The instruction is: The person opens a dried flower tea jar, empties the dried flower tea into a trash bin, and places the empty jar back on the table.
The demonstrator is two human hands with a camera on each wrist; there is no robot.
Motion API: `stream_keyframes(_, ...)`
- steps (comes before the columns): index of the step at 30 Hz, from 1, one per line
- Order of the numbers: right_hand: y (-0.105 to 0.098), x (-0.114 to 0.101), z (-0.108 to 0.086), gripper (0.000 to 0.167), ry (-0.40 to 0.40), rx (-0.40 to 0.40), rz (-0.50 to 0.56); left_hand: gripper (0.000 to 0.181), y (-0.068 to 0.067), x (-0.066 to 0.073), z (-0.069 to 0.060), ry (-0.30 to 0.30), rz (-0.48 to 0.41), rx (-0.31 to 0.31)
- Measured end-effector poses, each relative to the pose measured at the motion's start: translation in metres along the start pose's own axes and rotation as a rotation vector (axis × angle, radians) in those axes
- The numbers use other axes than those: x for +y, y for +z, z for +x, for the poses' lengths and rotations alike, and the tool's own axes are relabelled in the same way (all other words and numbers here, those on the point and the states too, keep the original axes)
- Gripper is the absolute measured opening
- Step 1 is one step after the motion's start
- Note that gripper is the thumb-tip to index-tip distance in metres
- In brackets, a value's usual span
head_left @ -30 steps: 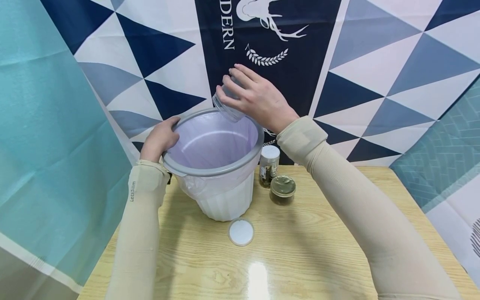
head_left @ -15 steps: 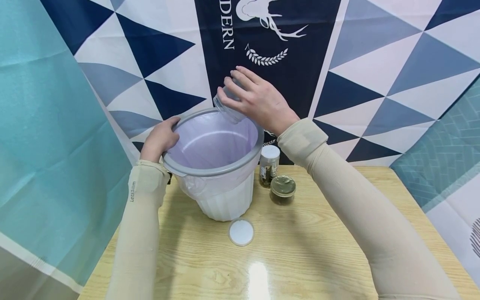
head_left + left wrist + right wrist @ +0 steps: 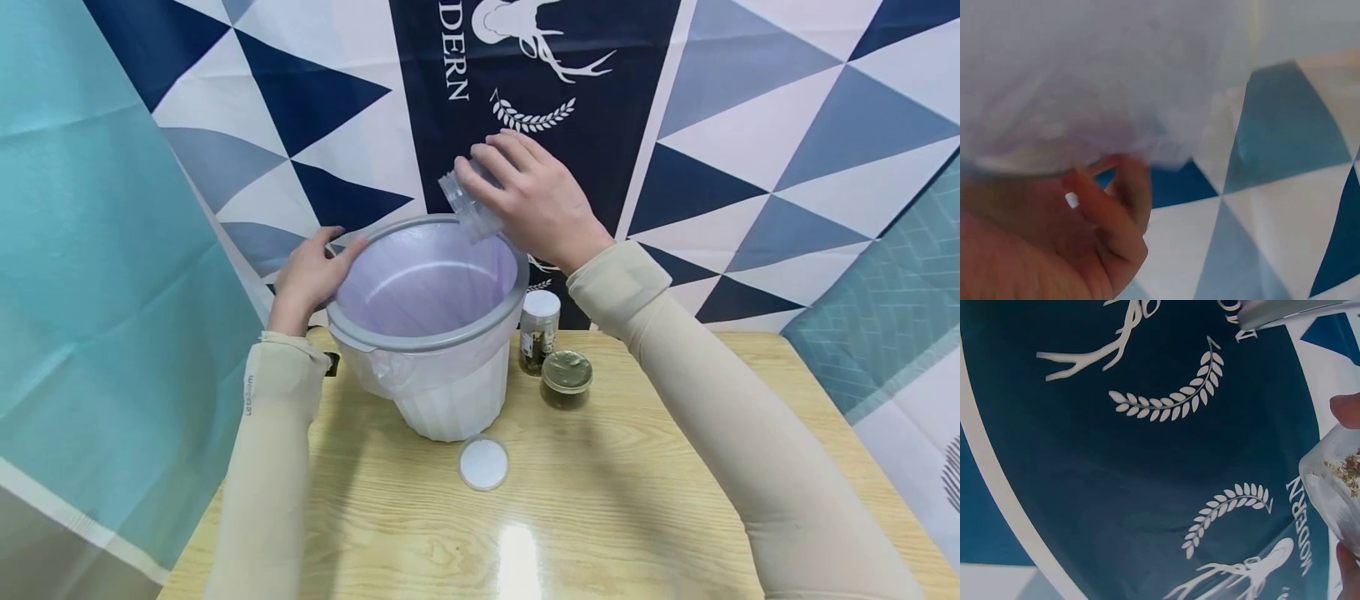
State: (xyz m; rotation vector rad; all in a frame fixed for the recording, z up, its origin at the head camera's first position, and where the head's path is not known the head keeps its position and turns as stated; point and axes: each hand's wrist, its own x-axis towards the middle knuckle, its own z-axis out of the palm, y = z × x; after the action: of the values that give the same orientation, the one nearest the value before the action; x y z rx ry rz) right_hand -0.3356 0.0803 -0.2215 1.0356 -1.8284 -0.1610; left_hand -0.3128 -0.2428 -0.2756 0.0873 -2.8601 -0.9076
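Observation:
In the head view my left hand (image 3: 311, 271) is at the left rim of a white bin (image 3: 453, 400) with a grey rim and a pale purple liner. Its thumb touches the rim and its fingers are loosely bent. Over the bin's far right edge my right hand (image 3: 536, 196) grips a clear plastic jar (image 3: 467, 204), tilted with its mouth to the left. The right wrist view shows reddish-brown dry flakes inside the jar (image 3: 1329, 481). Blurred in the left wrist view, the left hand (image 3: 1104, 237) is close against the liner (image 3: 1085, 94).
A white round lid (image 3: 483, 464) lies on the wooden table (image 3: 420, 533) before the bin. Right of the bin stand a white-lidded jar (image 3: 539, 333) with dark contents and a low round container (image 3: 566, 375) with a gold-green top. Patterned cloth (image 3: 750, 167) hangs behind.
The right hand and jar have shifted slightly right, and the jar has turned a little. The left hand has loosened on the rim, its thumb sliding up and its wrist moving left.

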Motion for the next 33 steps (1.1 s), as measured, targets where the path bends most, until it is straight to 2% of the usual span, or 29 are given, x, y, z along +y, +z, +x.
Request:
stream_keyframes(3, -0.004, 0.002, -0.006, 0.051, 0.071, 0.001, 0.06, 0.079, -0.003, 0.004, -0.009, 0.046, 0.019, 0.167)
stream_keyframes(5, -0.006, 0.001, -0.01, 0.058, 0.117, 0.013, 0.106, 0.069, -0.003, 0.009, -0.017, 0.119, -0.011, 0.292)
stream_keyframes(8, -0.009, -0.002, -0.017, 0.068, 0.202, 0.039, 0.18, 0.053, 0.005, 0.022, -0.036, 0.308, -0.066, 0.443)
stream_keyframes(11, -0.015, -0.008, -0.029, 0.081, 0.293, 0.053, 0.264, 0.048, 0.018, 0.042, -0.061, 0.553, -0.096, 0.507)
stream_keyframes(14, -0.021, -0.014, -0.04, 0.091, 0.381, 0.056, 0.346, 0.052, 0.032, 0.061, -0.085, 0.735, -0.11, 0.483)
stream_keyframes(16, -0.024, -0.019, -0.045, 0.096, 0.434, 0.061, 0.392, 0.058, 0.041, 0.072, -0.098, 0.797, -0.103, 0.449)
stream_keyframes(19, -0.028, -0.025, -0.052, 0.101, 0.489, 0.074, 0.45, 0.067, 0.052, 0.082, -0.111, 0.817, -0.084, 0.378)
stream_keyframes(22, -0.031, -0.03, -0.057, 0.106, 0.506, 0.092, 0.496, 0.072, 0.062, 0.089, -0.118, 0.833, -0.067, 0.319)
stream_keyframes(27, -0.037, -0.036, -0.065, 0.109, 0.515, 0.126, 0.58, 0.074, 0.075, 0.096, -0.123, 0.89, -0.065, 0.268)
stream_keyframes(33, -0.043, -0.041, -0.082, 0.106, 0.514, 0.142, 0.625, 0.074, 0.091, 0.102, -0.13, 0.935, -0.053, 0.21)
